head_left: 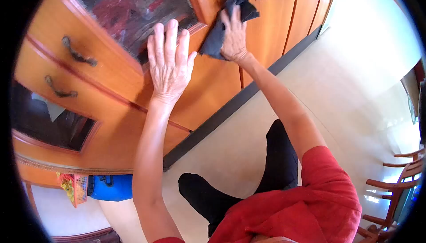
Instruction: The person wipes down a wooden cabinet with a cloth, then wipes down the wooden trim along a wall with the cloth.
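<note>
My right hand (234,37) presses a dark grey cloth (214,40) against the orange wooden cabinet door (195,79), its fingers over the cloth. Part of the cloth bunches up beyond the fingertips. To the left, my left hand (170,63) lies flat with fingers stretched out at the lower edge of a framed glass pane (128,12), holding nothing. Reddish shapes show in the glass, too unclear to name.
Dark metal handles (79,52) stick out from the cabinet at left. A blue bag (111,187) and an orange basket (80,190) stand at lower left. Wooden chairs (395,185) are at the right, on the pale floor (328,105).
</note>
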`<state>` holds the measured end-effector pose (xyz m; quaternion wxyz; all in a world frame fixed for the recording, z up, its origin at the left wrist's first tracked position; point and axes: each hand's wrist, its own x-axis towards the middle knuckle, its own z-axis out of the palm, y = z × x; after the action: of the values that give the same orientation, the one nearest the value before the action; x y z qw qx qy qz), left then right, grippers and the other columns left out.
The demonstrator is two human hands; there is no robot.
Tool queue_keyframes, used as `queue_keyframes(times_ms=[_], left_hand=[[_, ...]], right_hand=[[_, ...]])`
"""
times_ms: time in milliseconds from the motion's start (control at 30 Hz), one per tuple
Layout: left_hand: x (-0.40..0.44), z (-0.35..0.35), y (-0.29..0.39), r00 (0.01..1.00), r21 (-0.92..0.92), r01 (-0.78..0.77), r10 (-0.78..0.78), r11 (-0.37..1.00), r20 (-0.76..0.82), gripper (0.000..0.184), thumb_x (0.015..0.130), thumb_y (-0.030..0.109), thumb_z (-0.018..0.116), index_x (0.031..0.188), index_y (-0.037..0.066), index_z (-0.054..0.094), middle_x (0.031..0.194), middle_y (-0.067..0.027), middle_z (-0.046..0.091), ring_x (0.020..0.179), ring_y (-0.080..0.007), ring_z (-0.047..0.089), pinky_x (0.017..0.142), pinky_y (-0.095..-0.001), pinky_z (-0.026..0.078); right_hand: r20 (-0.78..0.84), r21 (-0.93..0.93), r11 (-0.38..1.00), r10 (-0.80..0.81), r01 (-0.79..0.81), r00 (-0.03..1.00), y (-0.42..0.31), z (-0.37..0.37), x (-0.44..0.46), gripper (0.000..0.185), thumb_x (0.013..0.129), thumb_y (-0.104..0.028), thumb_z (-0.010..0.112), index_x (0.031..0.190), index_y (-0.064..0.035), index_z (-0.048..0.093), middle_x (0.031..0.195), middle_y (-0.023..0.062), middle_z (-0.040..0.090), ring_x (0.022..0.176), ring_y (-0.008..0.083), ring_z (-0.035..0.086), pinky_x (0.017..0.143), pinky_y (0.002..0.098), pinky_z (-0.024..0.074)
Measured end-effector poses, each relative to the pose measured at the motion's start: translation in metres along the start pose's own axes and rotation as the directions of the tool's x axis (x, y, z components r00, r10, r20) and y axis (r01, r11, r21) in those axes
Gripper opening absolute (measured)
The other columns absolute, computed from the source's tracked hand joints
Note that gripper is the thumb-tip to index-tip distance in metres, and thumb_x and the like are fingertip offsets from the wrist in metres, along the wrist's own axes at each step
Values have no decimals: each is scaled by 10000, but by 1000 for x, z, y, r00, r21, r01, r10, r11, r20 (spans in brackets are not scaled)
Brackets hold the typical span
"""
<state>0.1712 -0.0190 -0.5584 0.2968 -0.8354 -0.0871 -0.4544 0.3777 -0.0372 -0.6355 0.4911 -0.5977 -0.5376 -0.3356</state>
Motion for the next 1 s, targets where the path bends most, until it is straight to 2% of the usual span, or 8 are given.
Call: queue_keyframes(times_ms=[300, 333, 467, 500, 700, 800, 967, 1000], left_hand=[[-10, 50, 23, 964, 471, 20, -141, 882, 224, 638, 777, 479, 559, 1282, 123, 397, 1362, -51, 380, 1258, -237, 338, 1008, -516, 181], [-10, 49, 22, 962, 474, -7, -123, 880, 242, 567, 850, 470, 472, 1263, 85, 420, 1367, -73, 375, 1274, -261, 313, 1018, -513, 154], [-10, 49, 22, 962, 507, -44, -100, 861, 253, 555, 868, 475, 437, 1247, 70, 425, 1357, -83, 387, 1275, -276, 309, 1012, -529, 150], [-10, 49, 22, 964, 518, -53, -92, 854, 250, 552, 874, 482, 418, 1235, 64, 434, 1350, -89, 394, 1271, -280, 313, 1008, -534, 155], [-15, 53, 18, 962, 553, -80, -82, 829, 261, 555, 890, 506, 357, 1178, 46, 472, 1324, -108, 418, 1256, -294, 327, 996, -544, 172], [-15, 53, 18, 964, 561, -92, -67, 823, 256, 581, 886, 507, 369, 1190, 18, 447, 1333, -127, 396, 1248, -311, 330, 997, -543, 171], [-14, 55, 19, 969, 545, -102, -42, 832, 245, 573, 905, 476, 350, 1222, 2, 401, 1332, -156, 385, 1243, -330, 334, 1002, -544, 158], [-14, 55, 20, 967, 557, -114, -37, 823, 252, 572, 907, 470, 348, 1232, 1, 385, 1329, -160, 386, 1239, -336, 338, 1003, -542, 161]], right_hand=[[-11, 19, 945, 327, -327, 945, 109, 20, -50, 772, 790, -301, 514, 1389, -35, 106, 1394, 317, 73, 1306, 449, 69, 1025, 560, 94], [-80, 293, 879, 415, -377, 906, 89, 10, -39, 795, 763, -257, 535, 1391, -34, 101, 1397, 320, 41, 1312, 450, 43, 1013, 585, 104], [49, 203, 932, 295, -299, 954, 83, -21, 6, 780, 680, -79, 490, 1381, -37, 151, 1420, 285, 13, 1326, 439, -3, 984, 631, 131], [-19, 140, 958, 255, -250, 967, 102, -13, 13, 850, 707, -279, 526, 1394, -25, 95, 1415, 295, 15, 1320, 442, 30, 1008, 587, 86], [-247, 341, 856, 481, -389, 841, 221, -9, 1, 858, 764, -295, 531, 1358, 89, 45, 1432, 257, 59, 1328, 381, 49, 1076, 425, 10], [-169, -115, 922, 349, -370, 922, 256, -8, -21, 795, 744, -243, 487, 1349, 89, 93, 1403, 282, 93, 1299, 420, 86, 1074, 428, 48], [-98, 676, 603, 643, -423, 759, 176, -5, -14, 923, 633, -162, 567, 1386, 15, 63, 1396, 263, 127, 1297, 392, 111, 1066, 442, 39], [-128, 417, 801, 519, -429, 845, 167, -4, -15, 862, 674, -202, 565, 1379, 13, 118, 1396, 270, 131, 1304, 405, 106, 1044, 495, 72]])
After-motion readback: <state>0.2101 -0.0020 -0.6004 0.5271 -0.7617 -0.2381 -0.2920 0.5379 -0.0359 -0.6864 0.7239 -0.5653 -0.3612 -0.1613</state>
